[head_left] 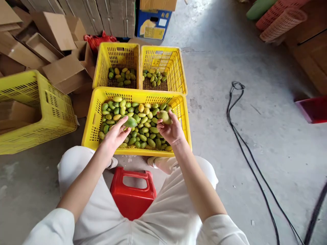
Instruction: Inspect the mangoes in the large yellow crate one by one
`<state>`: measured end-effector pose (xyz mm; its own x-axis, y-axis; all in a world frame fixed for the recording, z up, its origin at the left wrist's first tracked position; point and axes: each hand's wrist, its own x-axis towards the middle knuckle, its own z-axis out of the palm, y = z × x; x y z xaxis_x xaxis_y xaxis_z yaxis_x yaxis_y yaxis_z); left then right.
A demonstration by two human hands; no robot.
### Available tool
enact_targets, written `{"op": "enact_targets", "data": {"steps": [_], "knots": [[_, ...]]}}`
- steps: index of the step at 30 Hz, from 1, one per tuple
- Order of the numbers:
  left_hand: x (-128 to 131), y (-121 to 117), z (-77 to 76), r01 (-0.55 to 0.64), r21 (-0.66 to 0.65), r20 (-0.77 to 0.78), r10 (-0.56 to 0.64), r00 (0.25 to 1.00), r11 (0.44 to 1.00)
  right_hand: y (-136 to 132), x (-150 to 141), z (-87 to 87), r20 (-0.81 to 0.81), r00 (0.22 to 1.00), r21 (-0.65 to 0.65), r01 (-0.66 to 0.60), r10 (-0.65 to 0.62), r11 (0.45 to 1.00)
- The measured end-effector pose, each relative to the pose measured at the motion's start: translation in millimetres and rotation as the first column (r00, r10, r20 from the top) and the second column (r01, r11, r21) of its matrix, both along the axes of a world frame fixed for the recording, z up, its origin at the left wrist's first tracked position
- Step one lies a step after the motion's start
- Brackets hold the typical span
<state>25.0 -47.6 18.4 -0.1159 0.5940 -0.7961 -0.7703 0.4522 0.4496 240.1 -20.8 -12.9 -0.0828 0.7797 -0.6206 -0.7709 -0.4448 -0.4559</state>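
A large yellow crate full of green and yellow mangoes sits on the floor in front of me. My left hand is closed on a green mango above the pile. My right hand grips a yellowish mango near the crate's right side. Behind it stand two smaller yellow crates, the left crate and the right crate, each with a shallow layer of mangoes.
I sit on a red stool. An empty yellow crate lies at the left among cardboard boxes. Black cables run across the concrete floor on the right. A red bin and orange baskets lie at far right.
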Motion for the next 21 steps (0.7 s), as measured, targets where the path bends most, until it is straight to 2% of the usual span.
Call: {"op": "enact_targets", "data": {"steps": [5,11,15,21], "knots": [[-6.9,4.0,0.1,0.010,-0.069,0.042,-0.007,0.999,0.998,2.7,2.7,-12.8,0.024,1.000,0.002,0.005,-0.005,1.000],[-7.9,5.6,2.7,0.098,-0.043,0.096,-0.094,0.991,0.994,4.0,0.7,-21.7,-0.013,0.999,-0.040,-0.038,0.037,0.998],[-6.6,7.9,5.0,0.118,-0.036,0.147,-0.111,0.983,0.992,4.3,-5.4,-20.8,0.003,0.998,-0.070,-0.058,0.058,0.996],[-3.9,18.0,10.7,0.145,-0.020,0.076,-0.143,0.987,0.989,7.4,-10.9,-14.3,0.022,0.996,-0.058,-0.081,0.083,0.995]]}}
